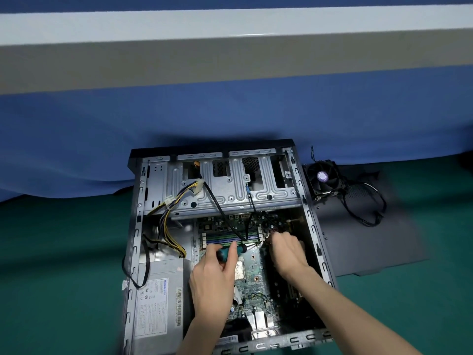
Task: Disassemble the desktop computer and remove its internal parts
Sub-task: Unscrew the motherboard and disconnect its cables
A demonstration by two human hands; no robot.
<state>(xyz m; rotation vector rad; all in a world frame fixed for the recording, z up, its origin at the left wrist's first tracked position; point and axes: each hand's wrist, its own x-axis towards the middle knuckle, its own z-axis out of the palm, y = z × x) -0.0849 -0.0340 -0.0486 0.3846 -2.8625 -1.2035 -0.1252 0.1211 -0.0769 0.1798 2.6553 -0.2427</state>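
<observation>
Left hand point(215, 275): we gripped the teal-handled screwdriver point(234, 251) over the motherboard point(252, 265). Right hand point(288, 252): fingers curled down at the board's 1 o'clock corner; we could not tell whether they held anything. The open computer case point(315, 226) lay on the green counter point(64, 252), with a fan point(323, 179) at its 2 o'clock.
</observation>
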